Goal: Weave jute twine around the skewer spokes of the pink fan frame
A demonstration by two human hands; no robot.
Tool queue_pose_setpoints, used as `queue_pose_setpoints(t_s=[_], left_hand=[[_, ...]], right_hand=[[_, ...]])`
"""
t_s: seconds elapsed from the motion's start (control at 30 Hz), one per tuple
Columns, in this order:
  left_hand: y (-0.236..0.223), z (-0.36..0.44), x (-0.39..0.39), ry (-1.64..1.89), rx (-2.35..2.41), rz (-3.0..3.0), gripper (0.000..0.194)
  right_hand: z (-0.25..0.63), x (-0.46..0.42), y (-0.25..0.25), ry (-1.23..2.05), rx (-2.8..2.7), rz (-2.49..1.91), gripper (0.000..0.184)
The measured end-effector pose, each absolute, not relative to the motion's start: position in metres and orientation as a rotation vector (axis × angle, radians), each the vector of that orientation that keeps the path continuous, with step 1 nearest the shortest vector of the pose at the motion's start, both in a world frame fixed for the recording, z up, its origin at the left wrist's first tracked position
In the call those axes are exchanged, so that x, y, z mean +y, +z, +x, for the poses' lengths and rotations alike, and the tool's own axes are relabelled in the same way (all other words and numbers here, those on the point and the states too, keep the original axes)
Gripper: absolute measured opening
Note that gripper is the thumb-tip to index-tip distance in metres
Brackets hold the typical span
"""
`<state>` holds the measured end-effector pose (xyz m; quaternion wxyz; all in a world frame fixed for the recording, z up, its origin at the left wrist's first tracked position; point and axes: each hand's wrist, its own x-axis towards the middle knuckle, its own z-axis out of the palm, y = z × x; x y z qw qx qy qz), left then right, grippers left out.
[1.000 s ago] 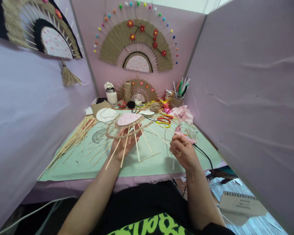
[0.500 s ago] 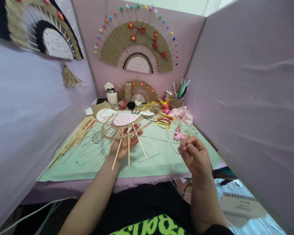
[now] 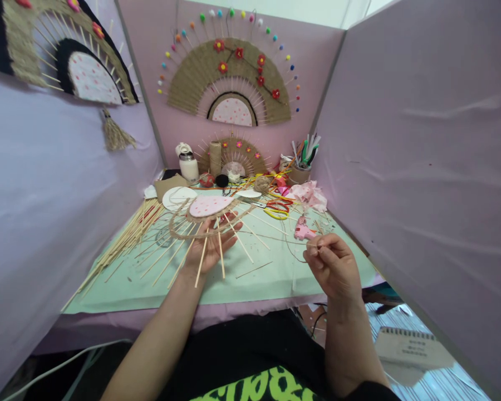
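My left hand [image 3: 211, 248] supports a half-round fan frame from beneath, its fingers curled among the sticks. The fan frame [image 3: 211, 206] has a pink dotted cloth centre, a twine border and thin wooden sticks [image 3: 222, 256] fanning out toward me. A curved band of twine [image 3: 177, 231] crosses the sticks. In my right hand [image 3: 334, 264] a length of twine [image 3: 271, 239] is pinched between thumb and fingertips. That twine runs across from the fan frame, and a loose loop of it hangs left of the hand. A pink glue gun [image 3: 304, 229] lies just beyond my right hand.
Loose sticks [image 3: 117, 239] lie in a bundle at the left. Scissors [image 3: 278, 209], a twine ball [image 3: 262, 184], white discs [image 3: 179, 197], a jar [image 3: 188, 166] and a tool pot [image 3: 299, 175] stand or lie toward the back. Fabric walls close in the sides; finished fans [image 3: 234, 81] hang on them.
My right hand has moved right and turned palm-up, drawing the twine out from the fan frame. The fan frame in my left hand has shifted and turned slightly to the left.
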<state>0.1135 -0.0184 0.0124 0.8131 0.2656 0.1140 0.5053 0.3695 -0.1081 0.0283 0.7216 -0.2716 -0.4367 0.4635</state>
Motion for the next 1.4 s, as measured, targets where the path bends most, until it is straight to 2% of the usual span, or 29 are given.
queue_pose_setpoints(t_s=[0.37,0.67,1.07,1.2,1.4], left_hand=[[0.017,0.117,-0.021,1.033,0.318,0.59,0.04],[0.012,0.112,-0.021,0.945,0.247,0.616,0.041],[0.003,0.113,-0.03,0.696,0.216,0.829,0.042],[0.008,0.116,-0.033,0.66,0.311,0.872,0.037],[0.021,0.119,-0.04,0.716,0.446,0.926,0.035]], right_hand=[[0.367,-0.102,0.027,1.003,-0.801,-0.603,0.015],[0.367,-0.082,0.012,1.172,-0.567,-0.732,0.023],[0.357,-0.069,0.014,1.289,-0.425,-0.671,0.031],[0.355,-0.068,0.019,1.196,-0.445,-0.713,0.027],[0.369,-0.074,0.022,0.854,-0.645,-0.806,0.021]])
